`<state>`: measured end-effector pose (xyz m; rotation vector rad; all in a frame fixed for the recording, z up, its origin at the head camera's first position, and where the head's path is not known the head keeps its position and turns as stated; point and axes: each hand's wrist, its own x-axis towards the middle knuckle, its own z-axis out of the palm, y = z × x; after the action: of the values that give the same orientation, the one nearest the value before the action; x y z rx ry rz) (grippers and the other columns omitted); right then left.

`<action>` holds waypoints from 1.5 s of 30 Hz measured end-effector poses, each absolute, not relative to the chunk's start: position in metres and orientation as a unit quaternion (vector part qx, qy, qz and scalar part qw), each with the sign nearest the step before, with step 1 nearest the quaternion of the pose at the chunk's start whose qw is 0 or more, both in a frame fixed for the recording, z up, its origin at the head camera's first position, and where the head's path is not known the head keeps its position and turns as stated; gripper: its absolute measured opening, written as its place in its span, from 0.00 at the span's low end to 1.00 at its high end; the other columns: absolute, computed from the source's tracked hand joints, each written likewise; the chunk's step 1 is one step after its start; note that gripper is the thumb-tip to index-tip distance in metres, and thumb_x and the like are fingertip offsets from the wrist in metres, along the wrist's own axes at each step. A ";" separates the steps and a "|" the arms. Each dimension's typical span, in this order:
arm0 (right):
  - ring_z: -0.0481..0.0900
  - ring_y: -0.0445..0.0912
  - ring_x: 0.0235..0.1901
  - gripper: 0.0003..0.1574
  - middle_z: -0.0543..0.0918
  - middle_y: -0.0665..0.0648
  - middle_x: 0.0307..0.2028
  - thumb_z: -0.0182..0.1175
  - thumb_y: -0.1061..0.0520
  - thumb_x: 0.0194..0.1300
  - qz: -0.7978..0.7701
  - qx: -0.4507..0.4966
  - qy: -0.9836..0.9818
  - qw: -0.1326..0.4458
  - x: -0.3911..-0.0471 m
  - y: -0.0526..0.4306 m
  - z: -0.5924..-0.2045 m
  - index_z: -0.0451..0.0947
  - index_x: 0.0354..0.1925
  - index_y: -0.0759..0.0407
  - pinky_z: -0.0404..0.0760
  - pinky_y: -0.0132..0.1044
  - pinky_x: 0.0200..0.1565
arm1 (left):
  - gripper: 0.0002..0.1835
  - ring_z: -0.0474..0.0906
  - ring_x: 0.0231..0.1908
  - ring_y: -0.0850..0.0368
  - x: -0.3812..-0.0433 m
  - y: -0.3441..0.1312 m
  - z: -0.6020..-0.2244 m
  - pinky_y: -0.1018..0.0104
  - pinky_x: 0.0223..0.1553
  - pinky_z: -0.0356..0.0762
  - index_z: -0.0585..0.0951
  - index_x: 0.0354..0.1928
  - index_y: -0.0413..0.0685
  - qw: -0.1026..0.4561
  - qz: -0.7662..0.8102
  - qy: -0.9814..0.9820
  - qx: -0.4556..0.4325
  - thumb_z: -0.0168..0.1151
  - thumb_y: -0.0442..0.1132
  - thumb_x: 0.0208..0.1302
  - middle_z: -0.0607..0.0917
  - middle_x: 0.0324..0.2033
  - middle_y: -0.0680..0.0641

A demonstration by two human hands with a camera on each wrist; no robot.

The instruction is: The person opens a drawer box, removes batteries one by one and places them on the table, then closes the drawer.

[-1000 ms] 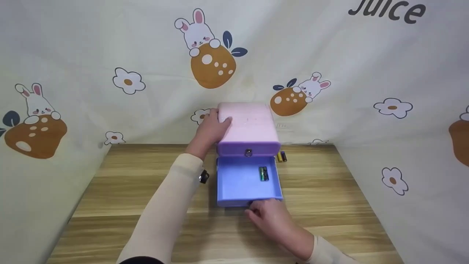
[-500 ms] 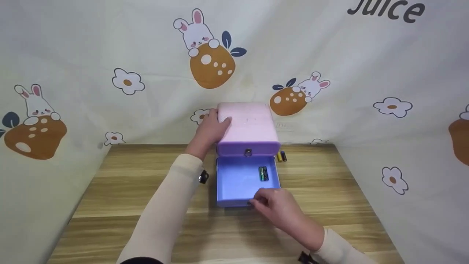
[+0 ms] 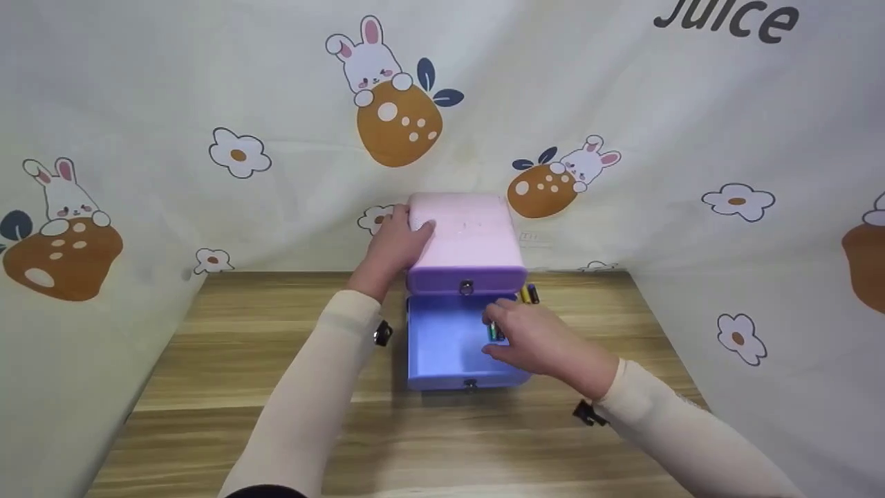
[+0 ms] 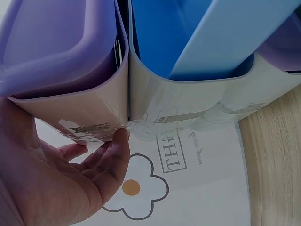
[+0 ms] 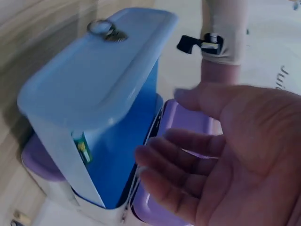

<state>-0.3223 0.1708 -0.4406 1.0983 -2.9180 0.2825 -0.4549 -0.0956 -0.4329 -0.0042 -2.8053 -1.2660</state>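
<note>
A pink drawer unit stands at the back of the table, its purple top drawer closed. Below that, the blue drawer is pulled out. My left hand grips the unit's left side, thumb on top and fingers bent along the wall. Over the blue drawer's right part hovers my right hand, thumb and fingers apart with nothing held. Partly hidden under its fingers lie a green battery and a dark one beside it. The green battery also shows in the right wrist view.
A yellow battery and a dark battery lie on the wooden table right of the unit. Ring pulls hang on the drawer fronts. Another purple drawer sits beneath the blue one. Printed cloth surrounds the table.
My right hand has let go of the blue drawer's front and moved up and inward over the batteries, its fingers spreading. The left hand stays in place on the drawer unit.
</note>
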 end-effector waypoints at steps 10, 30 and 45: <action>0.83 0.60 0.62 0.38 0.85 0.64 0.61 0.79 0.43 0.68 -0.070 0.375 -0.924 -0.034 -0.351 0.156 -0.447 0.80 0.64 0.64 0.80 0.57 0.67 | 0.43 0.69 0.77 0.35 -0.456 -0.097 -0.435 0.41 0.77 0.66 0.61 0.84 0.43 0.028 -0.417 -0.908 0.003 0.54 0.65 0.81 0.69 0.78 0.33; 0.85 0.59 0.53 0.28 0.85 0.63 0.56 0.68 0.52 0.72 -0.210 0.396 -0.894 0.022 -0.361 0.149 -0.477 0.82 0.64 0.64 0.83 0.56 0.58 | 0.43 0.70 0.76 0.35 -0.454 -0.096 -0.432 0.41 0.77 0.67 0.61 0.83 0.41 0.031 -0.406 -0.913 -0.008 0.53 0.64 0.82 0.70 0.77 0.34; 0.85 0.60 0.52 0.28 0.85 0.66 0.53 0.63 0.51 0.77 -0.196 0.392 -0.899 0.024 -0.365 0.151 -0.480 0.80 0.68 0.65 0.83 0.57 0.59 | 0.44 0.68 0.78 0.35 -0.453 -0.094 -0.430 0.41 0.77 0.66 0.60 0.85 0.43 0.030 -0.412 -0.910 -0.001 0.53 0.65 0.82 0.69 0.79 0.34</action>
<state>-0.3646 0.1506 -0.4795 1.2118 -2.7808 -0.6067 -0.4529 -0.0942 -0.4298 -0.0029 -2.8074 -1.2718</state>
